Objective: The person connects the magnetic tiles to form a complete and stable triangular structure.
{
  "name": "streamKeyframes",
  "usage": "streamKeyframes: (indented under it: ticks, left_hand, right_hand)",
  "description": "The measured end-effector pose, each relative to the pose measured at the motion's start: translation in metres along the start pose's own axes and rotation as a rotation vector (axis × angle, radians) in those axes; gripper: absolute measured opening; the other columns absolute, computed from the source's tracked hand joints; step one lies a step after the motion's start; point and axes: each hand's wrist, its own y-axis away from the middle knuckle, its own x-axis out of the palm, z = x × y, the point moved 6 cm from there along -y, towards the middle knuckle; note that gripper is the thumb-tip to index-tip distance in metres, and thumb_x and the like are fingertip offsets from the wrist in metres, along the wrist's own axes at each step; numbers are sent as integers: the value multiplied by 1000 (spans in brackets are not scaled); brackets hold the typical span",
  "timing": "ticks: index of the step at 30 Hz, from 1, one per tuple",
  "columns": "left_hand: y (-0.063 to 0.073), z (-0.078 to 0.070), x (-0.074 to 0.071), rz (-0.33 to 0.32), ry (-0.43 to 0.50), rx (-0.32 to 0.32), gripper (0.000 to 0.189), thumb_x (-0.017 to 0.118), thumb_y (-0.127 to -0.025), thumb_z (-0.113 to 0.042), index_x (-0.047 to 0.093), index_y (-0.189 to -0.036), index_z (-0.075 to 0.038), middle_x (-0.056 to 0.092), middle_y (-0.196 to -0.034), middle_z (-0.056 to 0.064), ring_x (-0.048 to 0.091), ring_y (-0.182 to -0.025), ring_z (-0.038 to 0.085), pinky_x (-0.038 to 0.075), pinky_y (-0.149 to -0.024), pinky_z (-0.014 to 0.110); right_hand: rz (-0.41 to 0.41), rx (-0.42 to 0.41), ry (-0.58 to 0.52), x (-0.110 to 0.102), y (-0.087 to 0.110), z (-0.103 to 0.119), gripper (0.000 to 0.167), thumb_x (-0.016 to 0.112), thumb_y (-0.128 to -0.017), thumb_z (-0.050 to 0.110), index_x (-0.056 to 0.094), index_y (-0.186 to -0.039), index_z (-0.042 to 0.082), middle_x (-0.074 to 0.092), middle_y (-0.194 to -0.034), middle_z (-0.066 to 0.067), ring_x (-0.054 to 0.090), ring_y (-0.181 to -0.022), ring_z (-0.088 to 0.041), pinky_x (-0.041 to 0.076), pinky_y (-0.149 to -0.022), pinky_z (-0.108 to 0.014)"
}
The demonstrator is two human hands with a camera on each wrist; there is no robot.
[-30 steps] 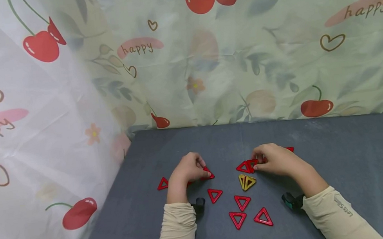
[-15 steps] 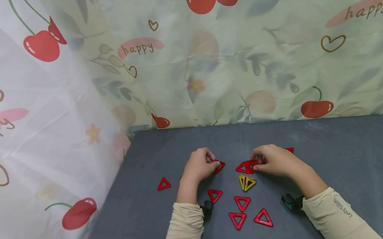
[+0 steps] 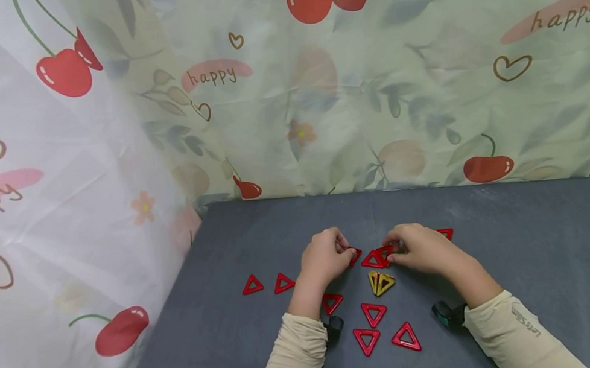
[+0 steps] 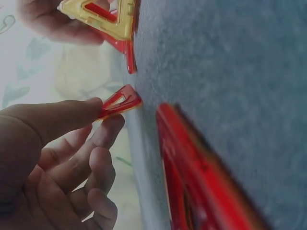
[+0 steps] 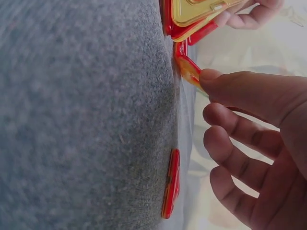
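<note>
My left hand (image 3: 326, 258) pinches a red triangular magnetic tile (image 4: 128, 98) between thumb and fingertip, just left of the other red tiles. Across from it, my right hand (image 3: 421, 246) pinches a second red triangle tile (image 5: 190, 68) by its edge. That tile meets another red triangle (image 3: 373, 259) lying to its left. Close in front of these, a pair of yellow triangle tiles (image 3: 381, 283) leans together, raised off the table. In the right wrist view the thumb covers part of the tile in the right hand.
On the dark table (image 3: 215, 345) lie more red triangles: two at the left, one a red triangle (image 3: 252, 284), and several nearer the front, among them a red triangle (image 3: 406, 337). Another red triangle (image 3: 445, 233) lies behind the right hand. A patterned cloth (image 3: 266, 120) hangs behind.
My left hand has moved right with its red triangle, close to the joined red tiles, uncovering a red triangle on the left. My right hand has stayed almost in place.
</note>
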Motion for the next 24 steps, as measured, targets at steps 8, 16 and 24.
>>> streamKeyframes:
  ticks: [8, 16, 24]
  left_hand:
    - [0, -7, 4, -7, -1, 16, 17, 80, -97, -25, 67, -91, -17, 65, -77, -5, 56, -61, 9, 44, -56, 27]
    - [0, -7, 7, 20, 43, 21, 16, 82, -96, -24, 68, -93, -17, 67, -81, -5, 58, -65, 9, 46, -58, 27]
    - [-1, -9, 10, 93, 115, 37, 10, 82, -96, -20, 74, -98, -14, 73, -89, -2, 62, -70, 8, 51, -62, 27]
  right_hand:
    - [-2, -24, -16, 1, -1, 3, 23, 81, -94, 14, 77, -116, 8, 70, -96, 0, 59, -80, -10, 52, -72, -32]
    - [-4, -41, -36, 3, -1, 6, 20, 79, -96, 12, 78, -115, 9, 74, -105, -3, 63, -83, -9, 55, -74, -33]
    - [-46, -83, -51, 3, -1, 9, 17, 79, -95, 10, 78, -113, 11, 76, -106, -2, 65, -84, -9, 56, -75, -34]
